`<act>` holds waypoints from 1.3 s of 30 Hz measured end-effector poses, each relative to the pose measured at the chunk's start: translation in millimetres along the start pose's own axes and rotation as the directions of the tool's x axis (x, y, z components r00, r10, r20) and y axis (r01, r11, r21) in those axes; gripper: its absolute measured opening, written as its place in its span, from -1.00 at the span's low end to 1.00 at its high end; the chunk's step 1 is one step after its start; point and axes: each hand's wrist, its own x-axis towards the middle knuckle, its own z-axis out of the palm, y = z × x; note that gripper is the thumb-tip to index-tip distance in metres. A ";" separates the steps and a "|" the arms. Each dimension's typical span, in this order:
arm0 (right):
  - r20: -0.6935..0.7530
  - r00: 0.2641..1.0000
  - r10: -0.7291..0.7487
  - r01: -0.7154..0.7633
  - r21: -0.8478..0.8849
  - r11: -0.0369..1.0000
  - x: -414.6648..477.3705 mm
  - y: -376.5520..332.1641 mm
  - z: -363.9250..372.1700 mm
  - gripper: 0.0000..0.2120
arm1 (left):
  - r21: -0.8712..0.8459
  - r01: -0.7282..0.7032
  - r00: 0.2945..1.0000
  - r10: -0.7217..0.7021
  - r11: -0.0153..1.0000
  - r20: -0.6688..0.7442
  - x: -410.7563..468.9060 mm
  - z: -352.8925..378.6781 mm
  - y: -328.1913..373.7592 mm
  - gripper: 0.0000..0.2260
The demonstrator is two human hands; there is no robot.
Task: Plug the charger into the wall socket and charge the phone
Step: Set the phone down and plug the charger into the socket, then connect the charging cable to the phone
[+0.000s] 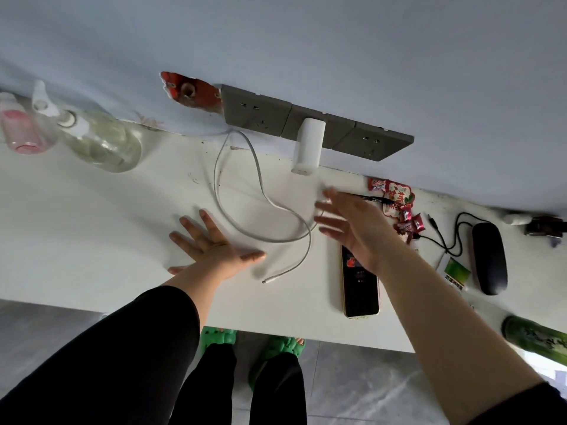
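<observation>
A white charger block sits plugged into the middle of a grey wall socket strip. A white cable lies looped on the white table; its free plug end rests beside the phone. The phone lies face up with its screen lit, partly under my right hand. My left hand lies flat on the table, fingers spread, left of the cable. My right hand hovers open above the cable loop and the phone's top, blurred, holding nothing.
A clear spray bottle and a pink bottle stand at the back left. Red sweet wrappers, a black cable, a black case, a green packet and a green bottle lie at the right.
</observation>
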 end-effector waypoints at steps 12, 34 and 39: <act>-0.518 0.810 -0.274 0.014 -0.451 0.893 78.0 56.4 22.4 -0.89 | 0.020 -0.012 1.000 0.012 1.000 -0.018 2.0 2.5 -0.6 0.37; -0.240 0.942 -0.236 0.281 0.173 0.944 -27.1 34.8 56.9 -0.82 | 0.021 0.018 1.000 -0.018 1.000 0.006 2.7 2.8 -0.1 0.45; -0.429 0.855 -0.291 0.374 0.123 0.919 -32.7 24.5 25.1 -0.85 | 0.020 0.007 1.000 -0.007 1.000 0.016 2.8 1.4 -1.3 0.42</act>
